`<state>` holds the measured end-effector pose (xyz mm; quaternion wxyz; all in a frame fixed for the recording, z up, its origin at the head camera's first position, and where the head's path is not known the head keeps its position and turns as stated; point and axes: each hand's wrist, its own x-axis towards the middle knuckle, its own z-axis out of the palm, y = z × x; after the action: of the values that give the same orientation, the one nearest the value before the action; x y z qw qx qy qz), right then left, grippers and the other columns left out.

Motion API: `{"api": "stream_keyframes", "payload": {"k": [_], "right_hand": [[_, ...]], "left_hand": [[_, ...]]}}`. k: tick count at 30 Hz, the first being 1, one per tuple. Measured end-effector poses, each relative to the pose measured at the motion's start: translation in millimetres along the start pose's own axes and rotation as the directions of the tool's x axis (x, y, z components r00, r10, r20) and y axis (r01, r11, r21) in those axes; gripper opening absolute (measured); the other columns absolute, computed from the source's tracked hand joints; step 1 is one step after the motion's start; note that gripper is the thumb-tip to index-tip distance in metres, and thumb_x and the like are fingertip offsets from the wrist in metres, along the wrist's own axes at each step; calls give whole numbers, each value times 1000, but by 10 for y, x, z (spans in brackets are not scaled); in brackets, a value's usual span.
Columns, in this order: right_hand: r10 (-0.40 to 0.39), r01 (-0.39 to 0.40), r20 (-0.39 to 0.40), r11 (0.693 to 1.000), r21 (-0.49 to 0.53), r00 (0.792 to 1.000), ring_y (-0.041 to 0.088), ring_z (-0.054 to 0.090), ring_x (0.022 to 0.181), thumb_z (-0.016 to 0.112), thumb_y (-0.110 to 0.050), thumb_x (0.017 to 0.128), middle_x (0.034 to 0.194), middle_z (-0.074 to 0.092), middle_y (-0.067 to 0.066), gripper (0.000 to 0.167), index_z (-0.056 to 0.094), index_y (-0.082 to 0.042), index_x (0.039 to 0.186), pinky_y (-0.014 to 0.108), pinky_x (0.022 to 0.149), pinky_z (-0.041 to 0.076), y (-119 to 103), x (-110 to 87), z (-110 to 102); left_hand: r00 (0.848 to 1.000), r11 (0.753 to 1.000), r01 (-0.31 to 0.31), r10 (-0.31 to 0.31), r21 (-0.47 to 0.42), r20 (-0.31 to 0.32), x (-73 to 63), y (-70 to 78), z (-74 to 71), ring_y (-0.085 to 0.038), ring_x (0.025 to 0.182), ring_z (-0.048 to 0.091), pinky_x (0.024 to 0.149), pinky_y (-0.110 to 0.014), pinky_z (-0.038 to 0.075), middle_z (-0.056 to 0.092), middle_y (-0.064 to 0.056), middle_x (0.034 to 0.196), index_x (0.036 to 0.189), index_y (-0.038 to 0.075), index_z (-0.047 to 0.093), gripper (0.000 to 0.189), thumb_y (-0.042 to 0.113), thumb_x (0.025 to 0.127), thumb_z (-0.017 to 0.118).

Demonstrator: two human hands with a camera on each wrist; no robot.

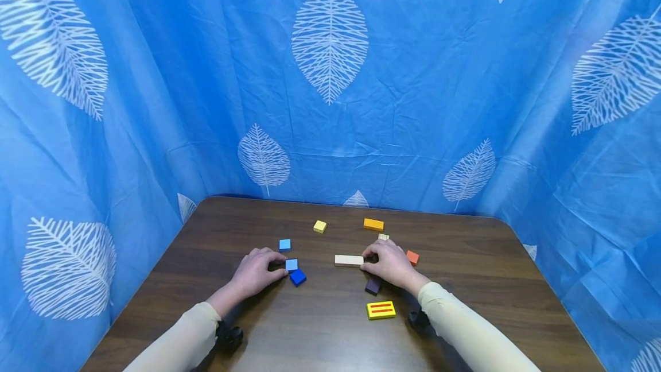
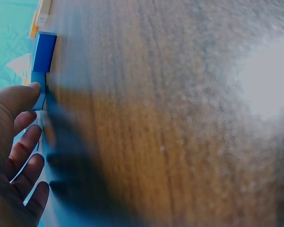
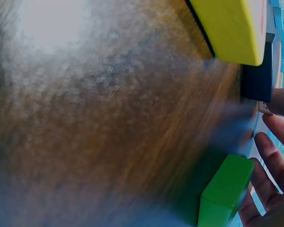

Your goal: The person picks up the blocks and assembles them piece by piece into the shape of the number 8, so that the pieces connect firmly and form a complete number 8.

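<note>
My left hand (image 1: 254, 273) pinches a light blue block (image 1: 291, 264) between thumb and index finger, low at the table. In the left wrist view the thumb lies against this block's side, and the other fingers are spread loosely. A dark blue block (image 1: 298, 277) sits at its near corner, and another light blue block (image 1: 285, 245) lies just beyond. To the right, my right hand (image 1: 391, 263) pinches the right end of a long pale wooden block (image 1: 349, 260). Close by the right thumb lies a dark purple block (image 1: 373, 286). A green block (image 3: 226, 191) shows below the right fingers in the right wrist view.
A yellow block with red stripes (image 1: 381, 310) lies nearer me. Farther back are a pale yellow block (image 1: 320, 227), an orange block (image 1: 374, 224) and a small wooden block (image 1: 383, 236). A red-orange block (image 1: 412, 257) rests right of the right hand. Blue curtain (image 1: 330, 148) surrounds the wooden table (image 1: 310, 337).
</note>
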<state>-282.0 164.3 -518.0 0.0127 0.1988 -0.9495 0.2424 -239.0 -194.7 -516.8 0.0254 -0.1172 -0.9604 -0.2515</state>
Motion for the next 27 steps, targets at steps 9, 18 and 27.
{"api": "stream_keyframes", "payload": {"k": [9,18,27], "right_hand": [[16,-16,8,1000,2,1000,17,54,98,85,-32,84,90,63,-15,15,77,-25,94,46,87,42,3,-2,4],[22,-22,11,1000,7,1000,16,53,97,85,-32,85,90,62,-16,14,77,-26,94,45,87,42,15,7,12],[8,-8,7,1000,-11,1000,17,53,98,85,-33,84,89,61,-16,14,77,-26,94,44,86,43,23,5,17]], "left_hand": [[1000,1000,4,-4,-10,1,13,-26,27,-22,105,58,95,-50,44,69,7,105,113,21,77,27,34,89,81],[1000,1000,3,-3,3,0,3,-25,39,-22,106,58,95,-50,44,69,6,106,112,22,78,25,33,90,80],[1000,1000,-2,3,31,-14,31,2,-46,-23,103,56,93,-48,45,68,4,105,114,22,78,26,33,91,79]]}}
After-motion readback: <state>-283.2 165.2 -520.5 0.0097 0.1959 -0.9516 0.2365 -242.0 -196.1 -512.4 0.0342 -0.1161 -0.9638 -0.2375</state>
